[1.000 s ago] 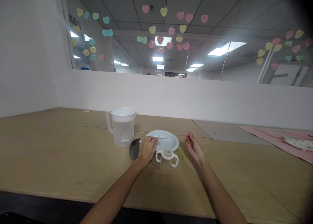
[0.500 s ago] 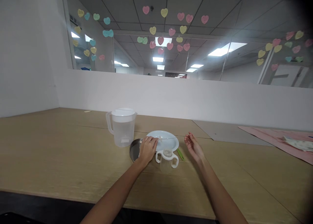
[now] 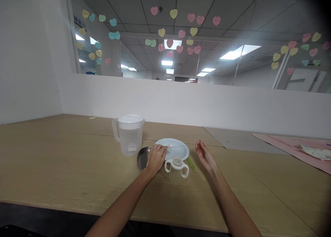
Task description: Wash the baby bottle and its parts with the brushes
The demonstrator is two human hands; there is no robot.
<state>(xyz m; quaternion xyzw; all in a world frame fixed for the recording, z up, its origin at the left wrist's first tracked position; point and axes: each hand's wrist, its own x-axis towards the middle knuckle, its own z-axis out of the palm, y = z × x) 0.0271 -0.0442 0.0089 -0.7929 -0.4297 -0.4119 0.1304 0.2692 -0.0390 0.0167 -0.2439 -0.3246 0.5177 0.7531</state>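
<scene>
My left hand point(image 3: 156, 157) is closed over something I cannot make out, above a round metal dish point(image 3: 142, 159) and beside a white oval plate point(image 3: 178, 152). From its fingertips a thin, pale stick point(image 3: 178, 146) reaches right across the plate. To the right of the plate my right hand point(image 3: 205, 155) is raised, palm turned inward, with its fingers curled but apart and nothing visible in them. A clear cup with two white handles point(image 3: 176, 170) stands upright in front of the plate. A green handle point(image 3: 190, 163) lies at the plate's right edge.
A clear lidded pitcher point(image 3: 130, 135) stands behind and left of my left hand. Grey sheeting point(image 3: 232, 139) and a pink cloth point(image 3: 287, 145) lie at the back right. The wooden table point(image 3: 77, 171) meets a white wall below a window.
</scene>
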